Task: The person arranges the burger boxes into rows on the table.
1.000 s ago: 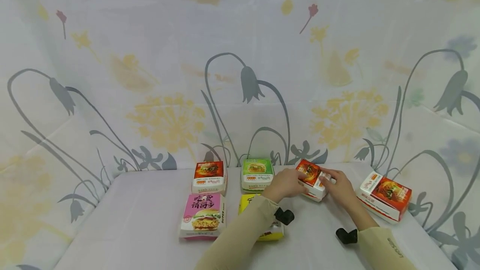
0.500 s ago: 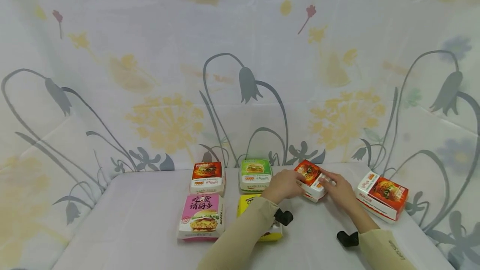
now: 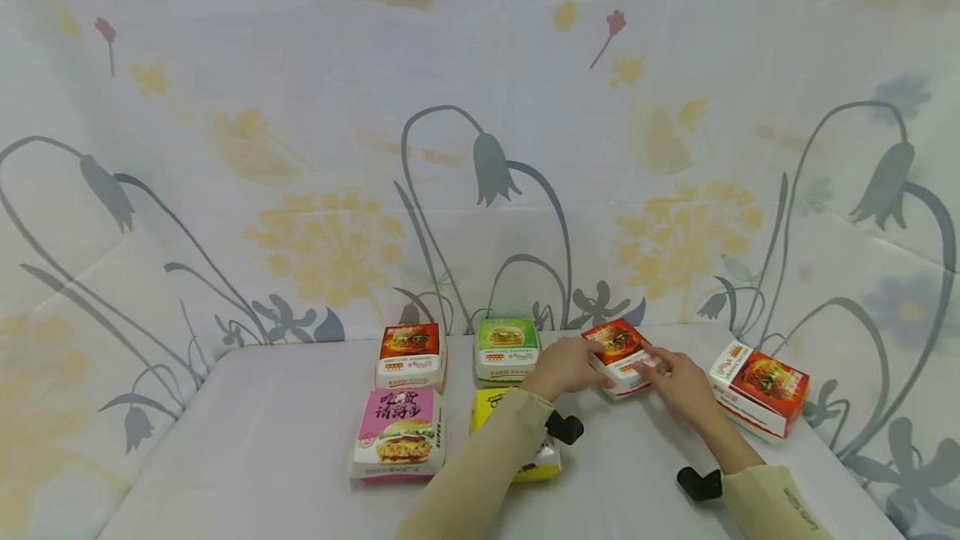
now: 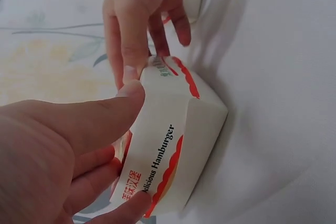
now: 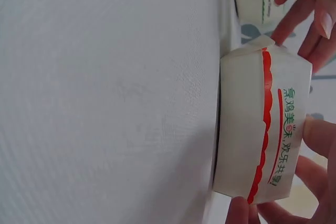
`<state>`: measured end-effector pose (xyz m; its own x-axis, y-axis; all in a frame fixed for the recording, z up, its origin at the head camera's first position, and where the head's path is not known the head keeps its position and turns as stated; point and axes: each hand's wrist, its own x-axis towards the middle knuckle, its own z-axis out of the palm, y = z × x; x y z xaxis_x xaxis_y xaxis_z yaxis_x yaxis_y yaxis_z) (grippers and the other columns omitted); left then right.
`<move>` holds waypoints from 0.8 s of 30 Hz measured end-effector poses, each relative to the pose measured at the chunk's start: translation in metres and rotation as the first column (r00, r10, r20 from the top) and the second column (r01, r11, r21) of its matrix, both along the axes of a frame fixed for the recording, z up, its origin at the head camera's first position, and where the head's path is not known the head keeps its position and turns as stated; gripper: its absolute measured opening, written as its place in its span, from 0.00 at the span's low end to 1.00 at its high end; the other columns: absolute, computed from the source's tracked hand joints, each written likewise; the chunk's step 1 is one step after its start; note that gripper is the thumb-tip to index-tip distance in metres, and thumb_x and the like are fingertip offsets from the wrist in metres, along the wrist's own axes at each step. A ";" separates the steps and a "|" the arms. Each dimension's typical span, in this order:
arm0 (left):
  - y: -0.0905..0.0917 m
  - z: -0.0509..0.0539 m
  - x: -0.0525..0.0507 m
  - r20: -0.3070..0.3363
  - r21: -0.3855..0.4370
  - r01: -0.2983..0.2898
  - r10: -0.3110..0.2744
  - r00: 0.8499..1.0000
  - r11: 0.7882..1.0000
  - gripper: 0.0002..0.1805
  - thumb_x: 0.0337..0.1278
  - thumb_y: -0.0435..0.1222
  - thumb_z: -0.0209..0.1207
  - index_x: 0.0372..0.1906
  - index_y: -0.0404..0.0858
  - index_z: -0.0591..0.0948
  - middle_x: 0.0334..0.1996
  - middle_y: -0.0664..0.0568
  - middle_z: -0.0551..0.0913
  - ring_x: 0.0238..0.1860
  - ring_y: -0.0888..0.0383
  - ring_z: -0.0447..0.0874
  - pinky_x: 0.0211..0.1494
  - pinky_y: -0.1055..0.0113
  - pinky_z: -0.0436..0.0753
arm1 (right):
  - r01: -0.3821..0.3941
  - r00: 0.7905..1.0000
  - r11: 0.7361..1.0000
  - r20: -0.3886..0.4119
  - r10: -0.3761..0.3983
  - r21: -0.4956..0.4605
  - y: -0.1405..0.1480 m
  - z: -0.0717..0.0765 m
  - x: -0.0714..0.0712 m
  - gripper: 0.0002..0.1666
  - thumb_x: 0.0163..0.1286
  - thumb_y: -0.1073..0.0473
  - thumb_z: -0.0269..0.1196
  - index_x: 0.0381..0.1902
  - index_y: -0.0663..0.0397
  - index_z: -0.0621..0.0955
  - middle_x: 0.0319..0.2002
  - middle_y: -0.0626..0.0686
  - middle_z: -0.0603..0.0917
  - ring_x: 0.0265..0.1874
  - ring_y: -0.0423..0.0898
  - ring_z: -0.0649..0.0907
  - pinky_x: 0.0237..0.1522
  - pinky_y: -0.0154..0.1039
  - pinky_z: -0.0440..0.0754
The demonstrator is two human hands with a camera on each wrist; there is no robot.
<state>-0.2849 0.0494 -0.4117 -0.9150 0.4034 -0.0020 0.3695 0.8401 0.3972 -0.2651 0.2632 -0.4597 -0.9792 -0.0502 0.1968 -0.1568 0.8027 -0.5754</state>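
A red-and-white burger box [image 3: 618, 343] rests on the white tablecloth near the back, right of centre, a noodle-like burger picture on its lid. My left hand [image 3: 567, 367] grips its left side; in the left wrist view the thumb lies along the upper edge and fingers [image 4: 97, 190] curl at the side. At its right side my right hand [image 3: 681, 383] holds the box too, thumb on the upper edge and fingers round the end in the right wrist view. Both palms are hidden in the head view. Another red-and-white burger box [image 3: 759, 390] sits turned at the right.
Left of the hands stand a red box [image 3: 409, 355], a green box [image 3: 507, 350], a pink box [image 3: 400, 435] and a yellow box [image 3: 487, 407], the last partly hidden by my left sleeve. A flower-printed cloth [image 3: 330, 148] hangs behind the table.
Between my hands, the held burger box has turned counterclockwise, its back edge now sloping up to the right. The whole scene drifts slightly left in view; the other boxes keep their places.
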 end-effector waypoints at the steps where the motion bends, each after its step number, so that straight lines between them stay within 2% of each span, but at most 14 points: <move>1: -0.001 -0.001 0.000 0.008 0.013 0.001 -0.001 1.000 1.000 0.30 0.49 0.54 0.73 0.60 0.56 0.83 0.55 0.61 0.82 0.52 0.61 0.79 0.48 0.67 0.78 | -0.001 1.000 1.000 -0.005 0.001 0.008 0.000 0.000 0.000 0.38 0.73 0.40 0.59 0.67 0.64 0.74 0.47 0.70 0.81 0.39 0.58 0.78 0.37 0.52 0.76; 6: -0.003 -0.004 -0.004 0.028 0.053 0.003 -0.005 1.000 0.999 0.30 0.49 0.53 0.73 0.61 0.55 0.83 0.57 0.60 0.82 0.54 0.61 0.78 0.52 0.66 0.78 | 0.007 1.000 1.000 0.001 -0.007 0.021 0.000 0.001 0.001 0.39 0.72 0.38 0.60 0.67 0.61 0.74 0.35 0.58 0.82 0.27 0.49 0.75 0.28 0.41 0.70; 9: -0.003 -0.006 -0.007 0.024 0.064 -0.004 0.003 1.000 0.998 0.30 0.48 0.53 0.73 0.61 0.56 0.83 0.57 0.60 0.82 0.56 0.61 0.78 0.53 0.65 0.78 | 0.010 1.000 1.000 -0.002 -0.010 0.026 0.000 0.004 0.004 0.39 0.71 0.38 0.61 0.67 0.61 0.75 0.34 0.59 0.82 0.26 0.48 0.75 0.26 0.41 0.70; 12: -0.002 -0.007 -0.009 0.018 0.072 -0.019 0.018 1.000 0.997 0.31 0.47 0.53 0.74 0.61 0.56 0.83 0.57 0.59 0.82 0.56 0.60 0.79 0.53 0.65 0.78 | 0.000 1.000 1.000 -0.008 0.000 0.027 0.001 0.008 0.007 0.38 0.69 0.40 0.64 0.66 0.61 0.76 0.39 0.65 0.84 0.31 0.53 0.79 0.29 0.45 0.74; 16: 0.000 -0.008 -0.010 0.007 0.063 -0.019 0.019 1.000 0.998 0.32 0.47 0.51 0.75 0.62 0.55 0.82 0.58 0.58 0.82 0.56 0.59 0.79 0.54 0.66 0.78 | -0.008 1.000 0.999 0.000 0.008 0.033 0.001 0.010 0.008 0.38 0.66 0.44 0.68 0.66 0.62 0.76 0.48 0.71 0.83 0.42 0.61 0.82 0.37 0.52 0.78; 19: 0.000 -0.009 -0.011 0.001 0.058 -0.004 0.004 1.000 0.998 0.33 0.48 0.50 0.74 0.63 0.55 0.81 0.58 0.57 0.81 0.57 0.59 0.78 0.55 0.67 0.77 | 0.000 1.000 0.999 0.013 -0.001 0.041 0.002 0.007 0.005 0.41 0.65 0.44 0.69 0.68 0.61 0.73 0.52 0.73 0.81 0.44 0.61 0.82 0.40 0.54 0.79; 22: 0.000 -0.011 -0.012 -0.008 0.070 0.015 -0.015 1.000 0.997 0.32 0.49 0.49 0.74 0.63 0.54 0.81 0.58 0.58 0.82 0.57 0.59 0.78 0.55 0.67 0.77 | 0.011 1.000 0.999 0.023 -0.013 0.052 0.003 0.004 0.003 0.46 0.63 0.41 0.70 0.71 0.61 0.70 0.52 0.73 0.80 0.40 0.58 0.80 0.37 0.51 0.77; 24: 0.001 -0.013 -0.012 -0.005 0.090 0.022 -0.021 1.000 0.996 0.31 0.49 0.48 0.74 0.62 0.53 0.82 0.57 0.58 0.82 0.57 0.59 0.78 0.55 0.67 0.77 | 0.021 0.999 0.998 0.024 -0.023 0.050 0.003 0.002 0.003 0.48 0.62 0.40 0.70 0.72 0.60 0.69 0.52 0.73 0.80 0.40 0.58 0.81 0.37 0.51 0.78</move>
